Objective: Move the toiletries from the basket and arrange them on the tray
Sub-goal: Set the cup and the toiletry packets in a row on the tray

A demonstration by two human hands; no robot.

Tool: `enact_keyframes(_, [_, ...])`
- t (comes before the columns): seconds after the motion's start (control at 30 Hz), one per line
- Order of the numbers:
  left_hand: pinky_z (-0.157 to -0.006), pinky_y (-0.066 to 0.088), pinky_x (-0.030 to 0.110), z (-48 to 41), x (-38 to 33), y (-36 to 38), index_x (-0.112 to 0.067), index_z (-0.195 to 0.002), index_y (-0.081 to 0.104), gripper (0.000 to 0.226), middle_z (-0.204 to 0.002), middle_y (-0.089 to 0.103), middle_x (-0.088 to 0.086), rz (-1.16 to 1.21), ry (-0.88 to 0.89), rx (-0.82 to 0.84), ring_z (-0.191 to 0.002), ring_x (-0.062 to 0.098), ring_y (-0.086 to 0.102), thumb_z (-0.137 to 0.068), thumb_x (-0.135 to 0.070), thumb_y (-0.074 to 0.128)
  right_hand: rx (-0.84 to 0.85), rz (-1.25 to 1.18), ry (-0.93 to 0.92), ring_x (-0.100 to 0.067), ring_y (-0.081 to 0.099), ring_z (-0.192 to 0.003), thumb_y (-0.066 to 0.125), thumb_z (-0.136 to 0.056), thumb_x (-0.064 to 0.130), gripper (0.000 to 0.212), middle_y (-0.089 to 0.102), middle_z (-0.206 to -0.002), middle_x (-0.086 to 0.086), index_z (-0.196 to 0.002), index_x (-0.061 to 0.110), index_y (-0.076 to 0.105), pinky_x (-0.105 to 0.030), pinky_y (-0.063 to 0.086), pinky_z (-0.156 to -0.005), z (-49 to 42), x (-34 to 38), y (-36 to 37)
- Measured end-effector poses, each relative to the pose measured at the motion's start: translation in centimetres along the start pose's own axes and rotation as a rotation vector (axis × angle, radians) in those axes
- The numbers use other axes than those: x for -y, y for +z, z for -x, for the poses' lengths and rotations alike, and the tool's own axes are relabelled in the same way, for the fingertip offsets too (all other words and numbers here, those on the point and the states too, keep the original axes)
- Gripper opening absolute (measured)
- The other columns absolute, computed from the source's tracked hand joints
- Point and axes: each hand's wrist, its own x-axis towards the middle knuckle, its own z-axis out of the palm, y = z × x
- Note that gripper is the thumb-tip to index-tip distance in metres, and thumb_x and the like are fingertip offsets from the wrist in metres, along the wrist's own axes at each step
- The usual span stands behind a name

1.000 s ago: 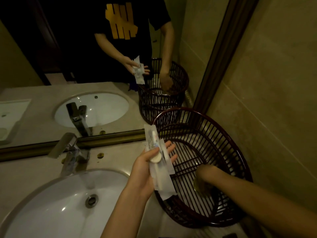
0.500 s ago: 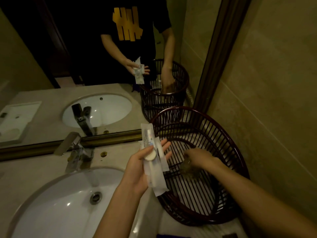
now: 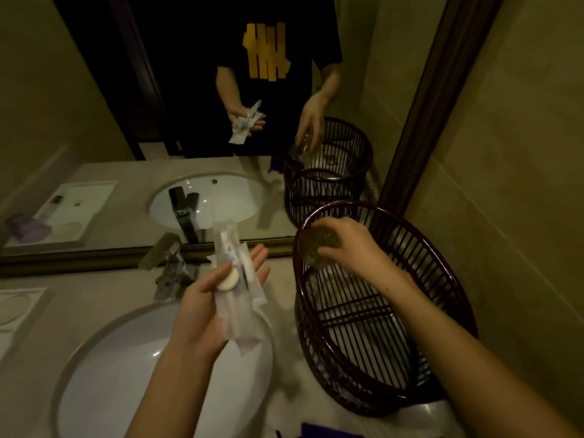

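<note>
One white tray (image 3: 22,306) is seen at the left edge of the worktop (image 3: 104,289), beside one faucet (image 3: 172,267) and one white sink (image 3: 126,374). Over the sink, the left hand (image 3: 215,308) is held palm up, its grip lying open under two long wrapped packets (image 3: 235,298) with one round soap (image 3: 228,281) pinned by the thumb. At the right, one crumpled clear packet (image 3: 319,248) is pinched in the right hand (image 3: 350,248) at the rim of one dark slatted basket (image 3: 379,311).
</note>
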Motion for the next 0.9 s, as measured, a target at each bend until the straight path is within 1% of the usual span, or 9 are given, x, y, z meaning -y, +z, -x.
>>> enact_keyframes(0.17, [-0.108,0.044,0.046,3.3,-4.3,-2.7,-0.001,-0.145,0.046,0.065,-0.144,0.058,0.021,0.019,0.043,0.010,-0.132,0.030,0.058,-0.082,-0.010,0.060,-0.068,-0.044,-0.182,-0.017,0.054,-0.114,0.074,-0.090,0.025,0.052,0.054,-0.127,-0.003,-0.139,0.027,0.055,-0.022,0.039,-0.089,1.2,8.4,1.1])
enact_keyframes(0.33, [-0.102,0.047,0.047,10.1,-10.6,-9.1,0.002,-0.137,0.057,0.044,-0.137,0.064,0.022,0.001,0.096,-0.076,-0.126,0.031,0.061,-0.100,-0.015,0.041,-0.047,-0.017,-0.289,-0.019,0.055,-0.115,0.075,-0.088,0.025,0.053,0.056,-0.129,-0.004,-0.137,0.028,0.056,-0.021,0.039,-0.091,3.5,19.5,6.5])
enact_keyframes(0.53, [-0.097,0.050,0.050,21.2,-17.9,-20.3,0.006,-0.129,0.062,0.044,-0.129,0.068,0.024,0.067,0.182,-0.249,-0.117,0.032,0.067,-0.090,-0.011,0.055,0.033,-0.114,-0.321,-0.016,0.058,-0.114,0.077,-0.086,0.025,0.049,0.060,-0.126,0.002,-0.132,0.029,0.060,-0.010,0.040,-0.083,7.3,29.7,16.7])
enact_keyframes(0.6, [-0.091,0.056,0.047,24.6,-19.6,-23.7,0.006,-0.119,0.070,0.035,-0.125,0.071,0.023,0.115,0.214,-0.296,-0.112,0.032,0.070,-0.097,-0.013,0.050,0.069,-0.240,-0.298,-0.014,0.060,-0.112,0.078,-0.086,0.027,0.048,0.064,-0.123,0.005,-0.131,0.031,0.061,-0.026,0.052,-0.092,8.7,32.5,20.4])
enact_keyframes(0.67, [-0.091,0.056,0.047,28.2,-21.6,-27.3,0.005,-0.115,0.071,0.033,-0.126,0.070,0.023,0.136,0.257,-0.331,-0.112,0.032,0.070,-0.088,-0.012,0.064,0.152,-0.451,-0.253,-0.011,0.064,-0.108,0.077,-0.087,0.026,0.047,0.066,-0.120,0.008,-0.130,0.036,0.060,-0.039,0.059,-0.091,10.3,35.9,24.8])
enact_keyframes(0.73, [-0.099,0.049,0.051,30.0,-22.8,-29.1,0.005,-0.123,0.067,0.053,-0.134,0.065,0.022,0.161,0.265,-0.322,-0.119,0.032,0.066,-0.073,-0.008,0.081,0.203,-0.655,-0.211,-0.012,0.068,-0.106,0.076,-0.088,0.021,0.045,0.068,-0.118,0.009,-0.127,0.039,0.062,-0.042,0.061,-0.088,11.7,38.0,27.5])
enact_keyframes(0.77, [-0.101,0.047,0.052,30.8,-23.8,-30.3,0.006,-0.124,0.066,0.052,-0.136,0.064,0.022,0.180,0.285,-0.341,-0.121,0.032,0.065,-0.076,-0.009,0.079,0.222,-0.721,-0.191,-0.014,0.068,-0.105,0.076,-0.089,0.018,0.044,0.068,-0.117,0.009,-0.125,0.039,0.063,-0.043,0.062,-0.086,12.1,39.7,29.2])
enact_keyframes(0.83, [-0.101,0.049,0.050,32.1,-25.4,-32.2,0.006,-0.124,0.066,0.037,-0.132,0.067,0.022,0.217,0.309,-0.365,-0.118,0.032,0.067,-0.094,-0.014,0.057,0.251,-0.804,-0.162,-0.017,0.068,-0.106,0.075,-0.089,0.016,0.043,0.067,-0.115,0.011,-0.123,0.039,0.064,-0.045,0.062,-0.086,12.3,42.2,32.1])
enact_keyframes(0.9, [-0.106,0.048,0.045,32.5,-26.8,-33.4,0.005,-0.130,0.063,0.039,-0.130,0.069,0.021,0.255,0.337,-0.410,-0.117,0.031,0.068,-0.102,-0.015,0.046,0.282,-0.808,-0.177,-0.015,0.066,-0.109,0.075,-0.088,0.019,0.043,0.066,-0.113,0.020,-0.124,0.041,0.063,-0.045,0.061,-0.089,11.9,44.1,34.4])
